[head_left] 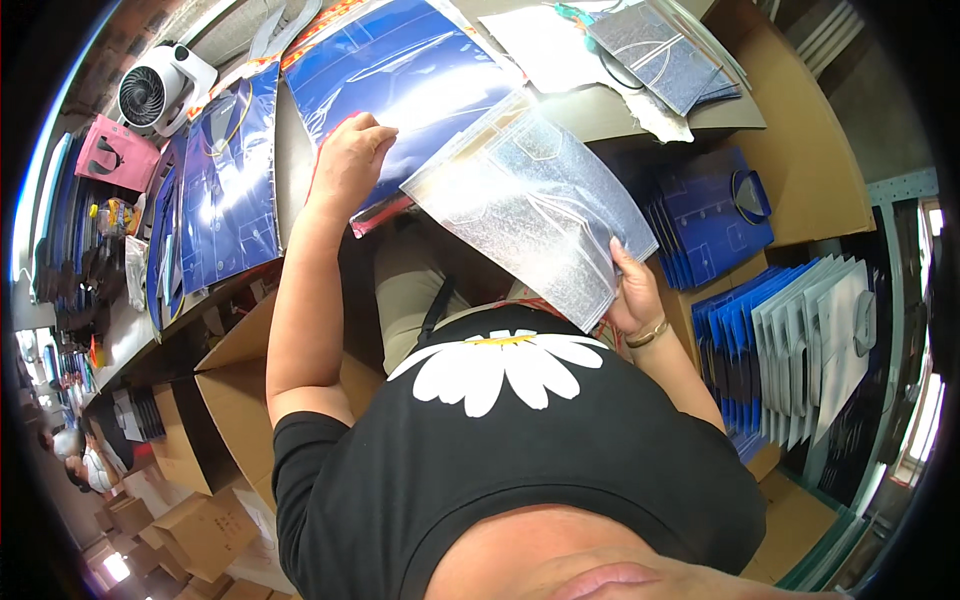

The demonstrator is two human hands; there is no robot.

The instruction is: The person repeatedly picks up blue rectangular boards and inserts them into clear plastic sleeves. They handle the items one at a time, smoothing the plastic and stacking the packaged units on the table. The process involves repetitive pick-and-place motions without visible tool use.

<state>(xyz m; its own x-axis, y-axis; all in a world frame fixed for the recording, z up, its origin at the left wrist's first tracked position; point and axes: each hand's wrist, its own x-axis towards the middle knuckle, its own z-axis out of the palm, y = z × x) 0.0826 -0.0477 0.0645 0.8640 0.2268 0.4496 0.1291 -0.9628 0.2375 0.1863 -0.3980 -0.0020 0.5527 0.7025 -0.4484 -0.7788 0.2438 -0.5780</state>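
Near the tabletop, our right hand holds the denim-print sheet sensibly by its right edge; it should be light, slippery, bendable. Whether our curled left hand grips anything, we cannot tell.

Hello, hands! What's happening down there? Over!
Right hand gripping gray sheet. Left hand curled over blue sheet, contact unclear. Gray sheet hides part of blue sheet.
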